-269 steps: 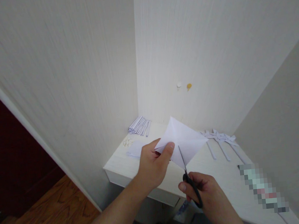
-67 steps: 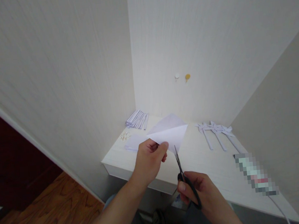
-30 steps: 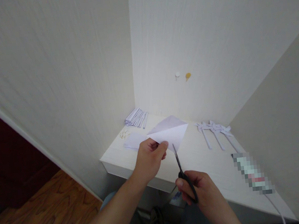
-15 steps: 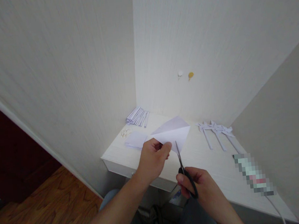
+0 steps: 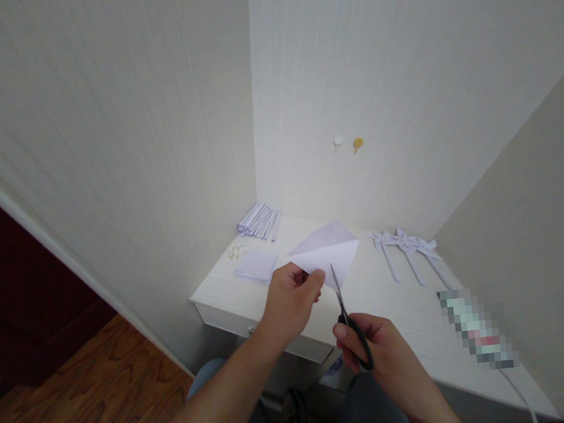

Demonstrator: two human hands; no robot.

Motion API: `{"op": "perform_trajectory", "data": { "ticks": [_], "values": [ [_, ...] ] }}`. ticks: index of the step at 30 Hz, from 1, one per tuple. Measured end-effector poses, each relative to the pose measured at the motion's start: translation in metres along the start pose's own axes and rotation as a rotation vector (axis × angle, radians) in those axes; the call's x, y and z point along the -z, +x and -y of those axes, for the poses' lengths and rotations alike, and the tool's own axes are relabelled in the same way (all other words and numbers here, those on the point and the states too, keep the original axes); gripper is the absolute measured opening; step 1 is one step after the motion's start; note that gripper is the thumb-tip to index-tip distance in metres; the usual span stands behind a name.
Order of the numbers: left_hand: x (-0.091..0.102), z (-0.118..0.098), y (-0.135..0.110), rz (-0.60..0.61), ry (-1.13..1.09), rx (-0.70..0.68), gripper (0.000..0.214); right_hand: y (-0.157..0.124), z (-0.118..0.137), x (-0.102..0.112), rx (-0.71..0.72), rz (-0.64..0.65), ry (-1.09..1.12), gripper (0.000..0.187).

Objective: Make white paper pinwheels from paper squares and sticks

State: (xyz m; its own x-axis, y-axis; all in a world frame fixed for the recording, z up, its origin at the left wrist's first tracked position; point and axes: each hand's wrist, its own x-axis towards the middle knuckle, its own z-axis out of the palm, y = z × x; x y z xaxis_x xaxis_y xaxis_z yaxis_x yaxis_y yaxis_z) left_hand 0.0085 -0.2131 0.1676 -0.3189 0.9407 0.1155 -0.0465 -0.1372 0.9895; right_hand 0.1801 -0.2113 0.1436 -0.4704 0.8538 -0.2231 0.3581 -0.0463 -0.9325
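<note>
My left hand [image 5: 295, 297] pinches the near edge of a creased white sheet of paper [image 5: 338, 249], held above the table. Black-handled scissors [image 5: 342, 305] are in my right hand [image 5: 369, 346], thumb and fingers in the loops. Their blades point away from me and reach over the corner of the paper nearest me; whether they are closed is hard to make out. To the left of the paper lies a small stack of white paper squares [image 5: 257, 265], partly behind my left hand.
Rolled paper sticks [image 5: 259, 222] and small white bits [image 5: 236, 252] lie at the table's back left. Several paper pinwheels [image 5: 405, 246] rest at the right. Nearer me is a blurred-out device [image 5: 475, 329] with a cable [image 5: 521, 391]. Walls enclose the white table [image 5: 391, 314].
Both hands, the paper and the scissors keep almost the same places. The whole view has shifted very slightly.
</note>
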Motion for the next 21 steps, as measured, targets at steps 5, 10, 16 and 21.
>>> {"op": "perform_trajectory", "data": {
  "ticks": [5,10,16,21],
  "values": [
    [-0.001,0.000,0.000,-0.001,0.004,0.011,0.032,-0.003,0.005,0.001,-0.018,-0.028,-0.043,0.058],
    [-0.002,-0.001,0.000,0.001,0.009,0.011,0.032,-0.002,0.007,0.001,-0.013,-0.023,-0.017,0.058],
    [-0.004,0.000,-0.002,0.024,-0.009,0.028,0.032,0.000,0.011,0.001,-0.013,-0.026,-0.005,0.059],
    [-0.005,0.002,-0.004,0.021,-0.023,0.034,0.031,0.000,0.011,0.001,-0.010,-0.023,0.028,0.057]
  ]
}}
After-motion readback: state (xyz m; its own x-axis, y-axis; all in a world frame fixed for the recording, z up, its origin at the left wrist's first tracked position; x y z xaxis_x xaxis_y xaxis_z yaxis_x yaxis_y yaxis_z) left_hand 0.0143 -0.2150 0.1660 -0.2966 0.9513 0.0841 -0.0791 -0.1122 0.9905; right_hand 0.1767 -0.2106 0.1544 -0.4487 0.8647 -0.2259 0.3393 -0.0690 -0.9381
